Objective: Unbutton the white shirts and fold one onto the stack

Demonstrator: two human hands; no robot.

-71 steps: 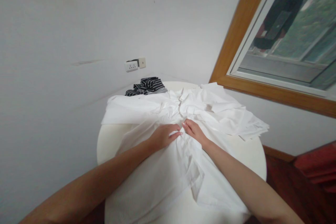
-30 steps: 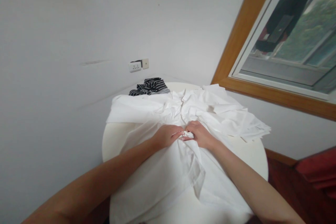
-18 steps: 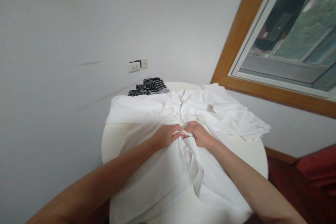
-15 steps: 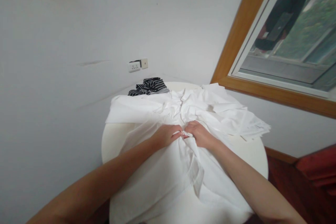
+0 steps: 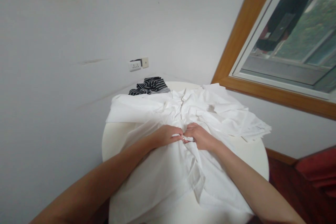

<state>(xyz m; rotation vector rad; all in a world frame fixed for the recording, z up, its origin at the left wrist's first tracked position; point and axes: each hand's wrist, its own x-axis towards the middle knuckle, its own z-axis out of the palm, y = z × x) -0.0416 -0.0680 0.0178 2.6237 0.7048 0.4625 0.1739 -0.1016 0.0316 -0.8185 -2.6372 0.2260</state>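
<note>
Left hand (image 5: 167, 135) and right hand (image 5: 201, 136) pinch the white shirt (image 5: 160, 171) mid-front; I'd judge midway: upper front looks together, lower front loose.

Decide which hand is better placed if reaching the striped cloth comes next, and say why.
Probably the left hand: it is nearer the striped cloth, which lies beyond it toward the wall. The right hand is farther off; both hands pinch white cloth.

Striped black cloth (image 5: 152, 85), wall socket (image 5: 134, 65), wood-framed window (image 5: 243, 28)
</note>
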